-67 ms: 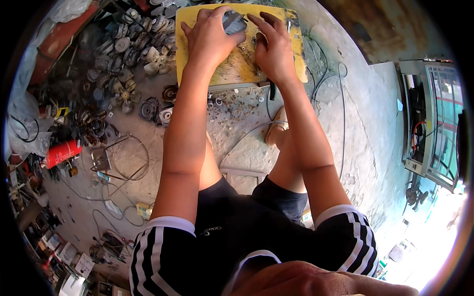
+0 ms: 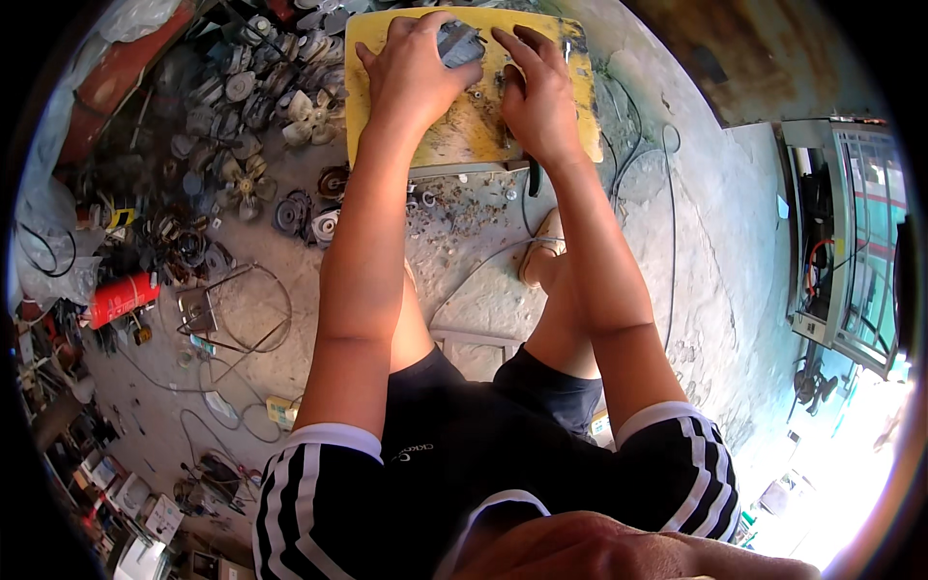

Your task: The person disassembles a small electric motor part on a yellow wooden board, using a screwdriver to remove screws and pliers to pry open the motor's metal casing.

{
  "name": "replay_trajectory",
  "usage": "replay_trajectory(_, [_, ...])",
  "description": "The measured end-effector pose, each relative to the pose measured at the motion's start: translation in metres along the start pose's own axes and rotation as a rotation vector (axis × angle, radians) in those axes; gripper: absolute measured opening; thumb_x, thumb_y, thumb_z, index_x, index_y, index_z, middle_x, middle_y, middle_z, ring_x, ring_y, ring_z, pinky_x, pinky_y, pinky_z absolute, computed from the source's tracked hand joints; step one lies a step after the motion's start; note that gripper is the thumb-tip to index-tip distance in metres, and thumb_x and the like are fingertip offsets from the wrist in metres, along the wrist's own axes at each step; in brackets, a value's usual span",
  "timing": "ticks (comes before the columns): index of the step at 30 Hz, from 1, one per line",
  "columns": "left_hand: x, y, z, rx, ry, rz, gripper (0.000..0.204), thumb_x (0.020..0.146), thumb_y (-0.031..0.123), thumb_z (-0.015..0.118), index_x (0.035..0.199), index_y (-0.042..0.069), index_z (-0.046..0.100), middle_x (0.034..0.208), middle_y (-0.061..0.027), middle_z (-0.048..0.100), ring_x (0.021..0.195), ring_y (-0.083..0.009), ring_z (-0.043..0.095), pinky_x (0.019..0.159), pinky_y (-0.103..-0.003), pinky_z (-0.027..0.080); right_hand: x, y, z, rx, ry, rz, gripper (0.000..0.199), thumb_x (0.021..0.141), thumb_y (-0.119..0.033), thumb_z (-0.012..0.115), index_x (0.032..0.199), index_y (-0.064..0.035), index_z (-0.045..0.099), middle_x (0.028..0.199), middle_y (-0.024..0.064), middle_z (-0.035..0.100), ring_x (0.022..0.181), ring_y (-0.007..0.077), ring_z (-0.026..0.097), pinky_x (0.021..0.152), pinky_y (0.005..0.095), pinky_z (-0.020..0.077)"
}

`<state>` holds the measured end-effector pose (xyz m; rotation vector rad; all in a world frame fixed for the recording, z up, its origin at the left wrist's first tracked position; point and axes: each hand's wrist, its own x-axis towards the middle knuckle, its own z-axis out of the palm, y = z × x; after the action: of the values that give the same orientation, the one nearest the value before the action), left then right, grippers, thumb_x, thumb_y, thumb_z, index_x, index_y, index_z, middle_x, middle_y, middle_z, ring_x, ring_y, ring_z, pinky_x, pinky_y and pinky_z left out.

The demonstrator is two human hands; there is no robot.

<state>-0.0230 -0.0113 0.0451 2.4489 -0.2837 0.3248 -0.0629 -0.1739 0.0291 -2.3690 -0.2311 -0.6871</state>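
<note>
A worn yellow board (image 2: pixel 464 145) lies in front of me with dark stains and small metal bits on it. Over its left half, my left hand (image 2: pixel 411 77) grips a dark grey, blocky part (image 2: pixel 460 45), thumb on the near side and fingers around the far side. The underside of that part is hidden. To its right, my right hand (image 2: pixel 539 97) hovers with bent fingers apart and nothing visible between them; its fingertips are slightly away from the grey part. Small screw-like pieces (image 2: pixel 476 95) lie between the hands.
Motor parts and fan blades (image 2: pixel 309 119) are heaped on the floor to the left. A red cylinder (image 2: pixel 124 300) lies farther left. Cables (image 2: pixel 669 213) run across the concrete on the right, near a glass-fronted cabinet (image 2: pixel 846 242).
My right hand has shifted very slightly right, away from the grey part. The left hand keeps its hold almost unmoved.
</note>
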Motion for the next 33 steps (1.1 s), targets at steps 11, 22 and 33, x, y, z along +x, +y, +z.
replay_trajectory(11, [0.007,-0.015,-0.002,-0.106,-0.014,0.065,0.074,0.075,0.05,0.078,0.137,0.016,0.057,0.13,-0.0169,0.061,0.121,-0.0319,0.059,0.106,-0.05,0.039,-0.006,-0.01,0.009,0.004,-0.032,-0.004,0.05,0.085,0.003,0.052,0.131,-0.0121,0.063,0.131,0.021,0.056,0.12,0.0394,0.053,0.105,0.0457,0.0408])
replay_trajectory(22, [0.042,-0.037,0.014,-0.867,-0.127,-0.294,0.028,0.094,0.025,0.066,0.106,0.001,0.071,0.093,-0.008,0.072,0.081,-0.0156,0.066,0.071,-0.032,0.051,-0.006,-0.006,0.015,0.035,-0.063,-0.005,0.053,0.083,0.001,0.055,0.133,-0.0175,0.062,0.135,0.018,0.053,0.125,0.0399,0.049,0.106,0.0491,0.0392])
replay_trajectory(33, [0.042,-0.044,-0.022,-0.565,0.308,-0.158,0.031,0.093,0.029,0.064,0.099,-0.001,0.069,0.092,-0.0168,0.073,0.088,-0.0267,0.071,0.079,-0.037,0.053,-0.001,-0.006,0.004,0.139,0.007,-0.106,0.036,0.091,-0.008,0.059,0.126,-0.0102,0.066,0.125,0.0209,0.06,0.115,0.0372,0.057,0.1,0.0422,0.0448])
